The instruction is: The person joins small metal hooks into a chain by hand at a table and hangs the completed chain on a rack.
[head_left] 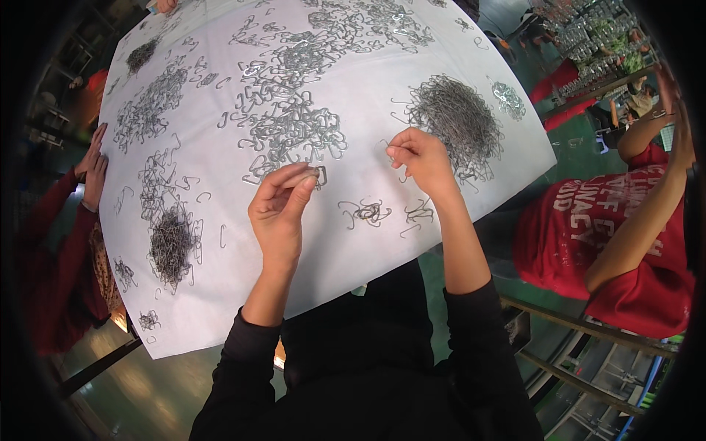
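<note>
My left hand (278, 206) is raised over the white table, thumb and fingers pinching a small bent-wire metal clip (322, 176). To its right my right hand (425, 158) holds a thin wire hook (382, 145) between thumb and forefinger; its exact shape is too fine to make out. Beyond my left hand spreads a loose heap of shiny metal clips (294, 128). Just past my right hand lies a dense dark pile of wire hooks (457, 117). Nearer me sit two small clusters, one of tangled wire pieces (368, 213) and one of hooks (419, 212).
A white sheet covers the table (243, 264). More wire pieces lie in a dark pile (170, 246) at the left. A co-worker's hands (92, 169) rest at the left edge. Another person in a red shirt (610, 228) is close on the right, beside metal racks (581, 323).
</note>
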The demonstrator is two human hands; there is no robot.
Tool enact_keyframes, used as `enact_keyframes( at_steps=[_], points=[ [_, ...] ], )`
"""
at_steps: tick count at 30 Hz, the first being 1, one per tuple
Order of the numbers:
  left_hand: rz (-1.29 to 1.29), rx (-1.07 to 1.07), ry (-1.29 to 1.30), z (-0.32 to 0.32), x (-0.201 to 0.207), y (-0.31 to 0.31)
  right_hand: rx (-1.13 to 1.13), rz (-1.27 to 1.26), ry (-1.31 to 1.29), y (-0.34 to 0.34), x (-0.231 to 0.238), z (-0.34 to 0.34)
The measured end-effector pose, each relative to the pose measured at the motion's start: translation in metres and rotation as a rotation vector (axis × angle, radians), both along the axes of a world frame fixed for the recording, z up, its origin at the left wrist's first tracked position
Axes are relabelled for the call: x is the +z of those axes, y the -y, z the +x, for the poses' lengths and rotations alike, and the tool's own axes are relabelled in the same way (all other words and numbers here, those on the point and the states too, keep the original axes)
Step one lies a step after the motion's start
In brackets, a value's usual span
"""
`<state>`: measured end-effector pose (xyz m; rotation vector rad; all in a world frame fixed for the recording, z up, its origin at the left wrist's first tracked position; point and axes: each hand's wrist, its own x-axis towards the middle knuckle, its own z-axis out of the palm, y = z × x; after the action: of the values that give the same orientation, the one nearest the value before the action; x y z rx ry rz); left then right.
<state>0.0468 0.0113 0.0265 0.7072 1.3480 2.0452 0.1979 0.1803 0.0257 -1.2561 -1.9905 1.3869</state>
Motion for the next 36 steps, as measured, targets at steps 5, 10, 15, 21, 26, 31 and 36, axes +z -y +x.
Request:
enact_keyframes(
  at_steps=[5,10,15,21,26,31,36],
  points=[
    [0.021,-0.029,0.029,0.005,0.003,0.003,-0.001,-0.252,-0.293,0.004,0.01,0.009],
    [-0.003,-0.045,0.002,0.009,0.004,0.006,0.069,-0.349,-0.533,0.023,0.021,0.01],
    [0.001,-0.055,-0.049,0.015,0.006,0.008,0.064,-0.328,-0.507,0.055,0.052,0.002],
    [-0.014,0.006,-0.134,0.027,0.015,0.011,0.043,-0.354,-0.509,0.088,0.073,-0.004],
    [0.034,0.04,-0.264,0.032,0.01,0.011,-0.04,-0.315,-0.479,0.093,0.078,-0.002],
    [0.062,0.035,-0.441,0.035,0.005,0.015,-0.116,-0.252,-0.503,0.103,0.082,-0.001],
    [-0.039,0.149,-0.588,0.019,-0.001,0.025,-0.102,-0.112,-0.532,0.111,0.082,0.018]
  ],
)
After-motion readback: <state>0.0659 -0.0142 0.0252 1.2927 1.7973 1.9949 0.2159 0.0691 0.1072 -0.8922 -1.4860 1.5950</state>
